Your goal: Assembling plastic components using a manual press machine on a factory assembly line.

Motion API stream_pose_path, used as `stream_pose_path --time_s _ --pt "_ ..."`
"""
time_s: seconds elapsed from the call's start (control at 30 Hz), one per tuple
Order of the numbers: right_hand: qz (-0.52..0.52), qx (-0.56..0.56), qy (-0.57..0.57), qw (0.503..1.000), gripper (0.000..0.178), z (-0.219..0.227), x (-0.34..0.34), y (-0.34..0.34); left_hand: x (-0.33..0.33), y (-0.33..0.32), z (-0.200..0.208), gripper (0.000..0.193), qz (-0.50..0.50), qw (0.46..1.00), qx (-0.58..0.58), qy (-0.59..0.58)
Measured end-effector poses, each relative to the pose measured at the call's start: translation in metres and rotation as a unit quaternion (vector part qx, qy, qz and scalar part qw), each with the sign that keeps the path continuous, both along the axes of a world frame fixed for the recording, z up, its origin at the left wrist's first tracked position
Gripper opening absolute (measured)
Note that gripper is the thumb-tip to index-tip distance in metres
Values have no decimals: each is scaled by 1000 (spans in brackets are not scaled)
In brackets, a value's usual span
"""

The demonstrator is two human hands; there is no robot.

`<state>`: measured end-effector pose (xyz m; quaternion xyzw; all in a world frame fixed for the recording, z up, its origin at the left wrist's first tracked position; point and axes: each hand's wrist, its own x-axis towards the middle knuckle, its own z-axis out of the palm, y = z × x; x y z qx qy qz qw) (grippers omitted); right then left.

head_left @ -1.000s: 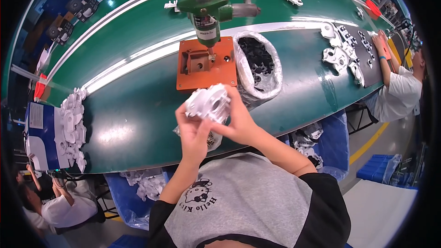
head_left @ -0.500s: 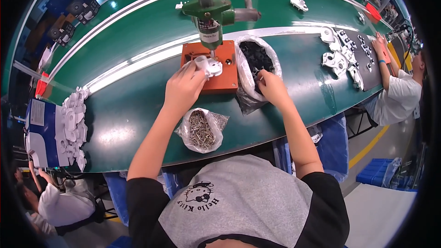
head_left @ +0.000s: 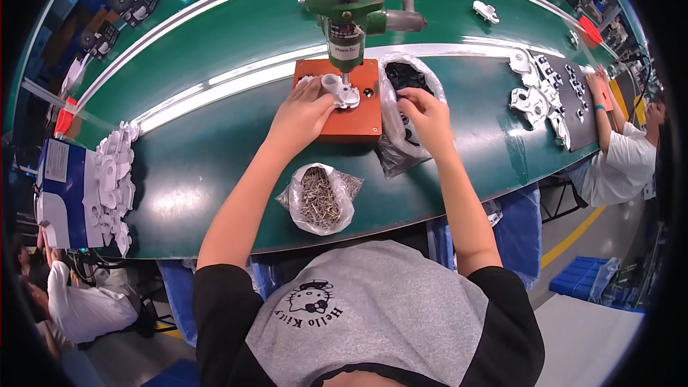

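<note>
My left hand (head_left: pixel 304 113) is closed on a white plastic part (head_left: pixel 347 97), a moulded piece with a round cup. It holds the part on the orange fixture block (head_left: pixel 369 116), right under the tip of a green machine head (head_left: pixel 346 46). Over the near side of a clear plastic bag (head_left: pixel 389 104) of small black parts (head_left: pixel 407 77), my right hand (head_left: pixel 428 116) has thumb and fingers pinched together. Whatever is between those fingertips is too small or hidden to make out. Closer to me stands an open bag of metal pins or rivets (head_left: pixel 319 197).
White parts are piled by a blue-and-white box (head_left: pixel 68 193) at the left. More white and black parts lie on a dark mat (head_left: pixel 573 111) at the right, near a co-worker's arm (head_left: pixel 600 111). A green conveyor belt (head_left: pixel 251 21) runs behind; one white part (head_left: pixel 486 11) lies on it.
My right hand has come up out of the black parts, its fingers now pinched above the bag. The white part has turned slightly in my left hand under the machine tip. The view has shifted a little.
</note>
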<state>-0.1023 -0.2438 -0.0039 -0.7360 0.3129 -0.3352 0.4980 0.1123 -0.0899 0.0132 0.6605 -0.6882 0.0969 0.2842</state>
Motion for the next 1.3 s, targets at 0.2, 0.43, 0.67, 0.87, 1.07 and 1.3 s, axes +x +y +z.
stream_pose_path --time_s 0.2,0.43,0.67,0.87,1.07,1.3 --pt "-27 -275 -35 960 16 13 58 7 3 4 -5 21 -9 996 33 86" --pt "88 -379 -1 921 10 0 79 3 -16 6 -1 56 70 996 58 4" --pt "139 -454 60 878 21 9 67 11 -14 5 -9 66 64 998 -11 18" --pt "106 -417 64 901 29 9 57 36 -12 5 -16 69 69 997 -19 28" --pt "221 -401 23 889 18 26 28 98 -9 6 -22 68 67 998 6 -2" --pt "320 -401 7 858 22 24 26 123 -13 7 -20 74 83 996 -21 4"
